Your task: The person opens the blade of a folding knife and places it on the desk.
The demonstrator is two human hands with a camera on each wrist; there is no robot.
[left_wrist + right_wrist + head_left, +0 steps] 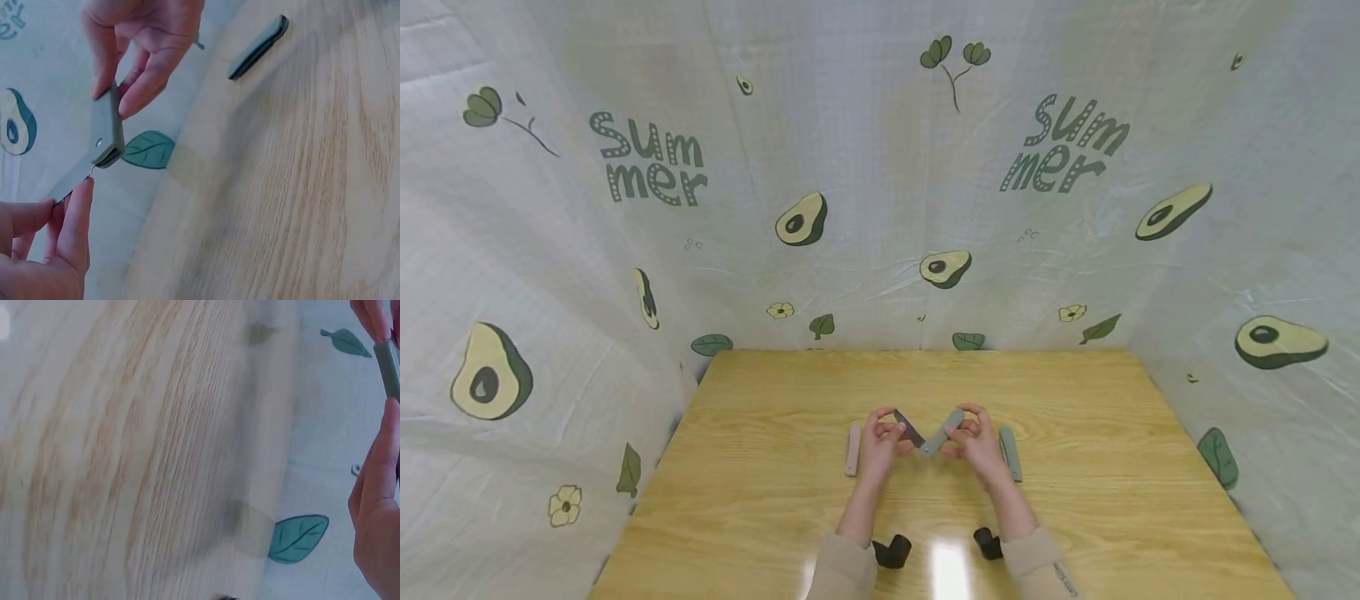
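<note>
"Green folding knife (pixel 934 444), held up between both hands, over the table (pixel 760 475). How far along is it?"

"Partway, I'd judge. The blade (pixel 910 428) is out, making a V with the handle (pixel 946 430), neither tucked in nor in line with it."

"And the grip?"

"The left hand (pixel 880 446) pinches the blade; the right hand (pixel 976 437) holds the handle."

"Other pieces?"

"A pink knife (pixel 853 450) just outside the left hand, a second green knife (pixel 1011 458) just outside the right. Both look folded."

"So is the middle one being unfolded or folded up?"

"From here, I can't tell; either way, the swing looks unfinished."
</note>
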